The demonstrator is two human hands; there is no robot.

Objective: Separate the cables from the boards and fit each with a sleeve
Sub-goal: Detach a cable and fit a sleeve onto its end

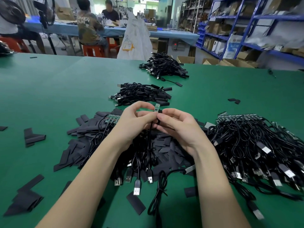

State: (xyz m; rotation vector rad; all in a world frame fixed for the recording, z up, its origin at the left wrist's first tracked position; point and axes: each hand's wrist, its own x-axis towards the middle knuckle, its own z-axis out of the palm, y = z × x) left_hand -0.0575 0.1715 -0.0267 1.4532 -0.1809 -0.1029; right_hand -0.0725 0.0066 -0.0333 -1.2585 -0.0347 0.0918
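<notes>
From the head camera, both hands meet above the green table (57, 96), just over a heap of flat black sleeves (92, 129). The left hand (131, 124) has its fingers curled, thumb and forefinger pinching the cable (150, 134) just below a small green circuit board (157, 107) that stands upright above the fingertips. The right hand (179, 127) is curled too — its thumb and forefinger pinch a black sleeve (159, 112) sitting on the cable right under the board. The cable hangs down between the wrists to the table.

Under the left hand lies a strip of joined green boards (113, 120) with cables still attached, resting on the sleeve heap. More cables with USB plugs (136, 186) fan out toward the near edge between the forearms. To the right is a large tangle of cables with boards (255, 142) along its far rim. Beyond the hands sit two piles of finished cables — a nearer one (141, 94) and a farther one (164, 66). Loose sleeves lie scattered at left, among them a stack near the bottom corner (24, 201).

Past the table, two people sit at a blue bench (115, 31), a white sack (136, 38) stands behind the table's far edge, and blue shelving (246, 30) fills the right side.
</notes>
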